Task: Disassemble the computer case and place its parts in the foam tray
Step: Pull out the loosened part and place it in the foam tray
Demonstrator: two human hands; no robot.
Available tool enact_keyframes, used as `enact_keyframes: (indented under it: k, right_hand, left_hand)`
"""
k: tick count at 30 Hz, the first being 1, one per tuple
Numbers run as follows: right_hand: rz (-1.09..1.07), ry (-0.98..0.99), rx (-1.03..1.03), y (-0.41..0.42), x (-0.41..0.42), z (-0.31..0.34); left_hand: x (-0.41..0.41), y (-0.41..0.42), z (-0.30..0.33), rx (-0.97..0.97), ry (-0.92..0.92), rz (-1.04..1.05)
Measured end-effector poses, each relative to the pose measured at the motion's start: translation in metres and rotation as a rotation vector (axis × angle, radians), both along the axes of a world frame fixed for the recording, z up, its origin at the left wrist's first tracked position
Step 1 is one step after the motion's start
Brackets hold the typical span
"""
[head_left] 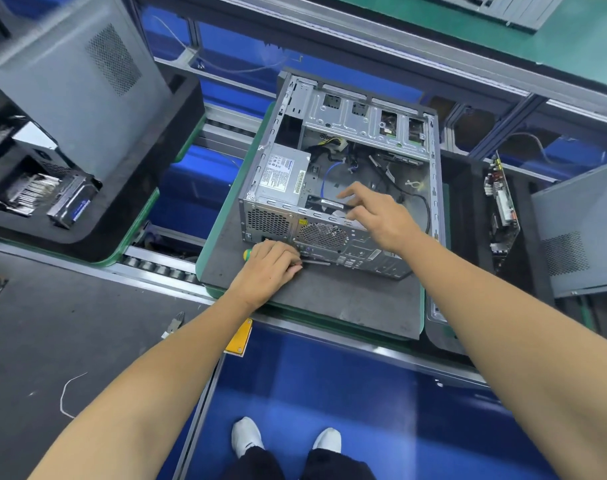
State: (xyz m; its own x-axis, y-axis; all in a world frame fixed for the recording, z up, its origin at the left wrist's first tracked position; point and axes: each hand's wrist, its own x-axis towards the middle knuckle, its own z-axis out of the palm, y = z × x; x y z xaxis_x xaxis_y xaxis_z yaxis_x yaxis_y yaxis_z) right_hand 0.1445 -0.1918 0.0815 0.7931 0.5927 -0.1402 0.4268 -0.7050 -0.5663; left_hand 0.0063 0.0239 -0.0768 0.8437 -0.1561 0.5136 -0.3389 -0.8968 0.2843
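The computer case (343, 174) is lying on its side, open face up, on a dark foam pad (330, 299) that is sitting on a green-edged pallet (205, 258) on the roller conveyor. Inside it, the grey power supply (284, 173) is sitting in the near left corner, with a blue cable (326, 178) and black cables trailing across the floor of the case. The left hand (271, 268) is resting on the pad just in front of the case's rear panel, fingers curled round a screwdriver (295, 259) whose green and yellow handle end is poking out to the left and whose shaft is pointing right along the panel. The right hand (381, 216) is reaching over the rear edge into the case, index finger stretched forward and the thumb and other fingers bent down towards a black part below; whether it is actually gripping anything is hard to tell, since the hand is hiding the contact. The two hands are apart. To the right, a foam tray (468, 209) is holding a circuit board (501, 209) standing on edge, and a grey side panel (579, 230) is leaning beside it. To the left, another black foam tray (149, 209) is carrying a grey panel (83, 81) and a drive (71, 202)
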Motion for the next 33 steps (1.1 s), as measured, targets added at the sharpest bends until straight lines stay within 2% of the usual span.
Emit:
enact_keyframes:
  k: [3, 7, 11, 13, 17, 19, 21, 24, 28, 31, 33]
  right_hand:
    - [-0.047, -0.101, 0.039, 0.000, -0.005, 0.000]
    - [-0.071, -0.082, 0.024, -0.001, -0.002, -0.003]
    - [-0.072, -0.145, -0.053, -0.002, 0.004, -0.012]
    - [-0.155, -0.130, 0.058, -0.003, 0.005, -0.012]
    - [-0.357, -0.166, 0.537, -0.009, -0.003, -0.008]
    - [-0.422, -0.175, 0.705, -0.016, -0.016, -0.008]
    - [-0.432, -0.205, 0.781, -0.027, -0.039, -0.014]
    - [-0.426, -0.227, 0.790, -0.052, -0.083, -0.034]
    - [-0.531, -0.077, 0.796, -0.086, -0.137, -0.066]
    - [-0.751, 0.228, 0.806, -0.113, -0.150, -0.077]
    - [-0.817, 0.372, 0.788, -0.132, -0.147, -0.080]
  left_hand:
    - [-0.002, -0.003, 0.008, 0.052, 0.027, 0.056]
    - [-0.001, -0.009, 0.018, 0.126, 0.103, 0.097]
    - [-0.002, -0.015, 0.025, 0.146, 0.157, 0.138]
    - [-0.003, -0.017, 0.027, 0.125, 0.163, 0.143]
    - [-0.003, -0.032, 0.035, -0.054, 0.219, 0.201]
    - [-0.002, -0.046, 0.041, -0.137, 0.234, 0.231]
    - [-0.001, -0.064, 0.047, -0.214, 0.227, 0.219]
    - [-0.005, -0.102, 0.054, -0.372, 0.205, 0.140]
    - [-0.021, -0.164, 0.061, -0.579, 0.270, -0.016]
    - [-0.024, -0.209, 0.062, -0.643, 0.398, -0.095]
    - [-0.020, -0.231, 0.061, -0.652, 0.450, -0.097]
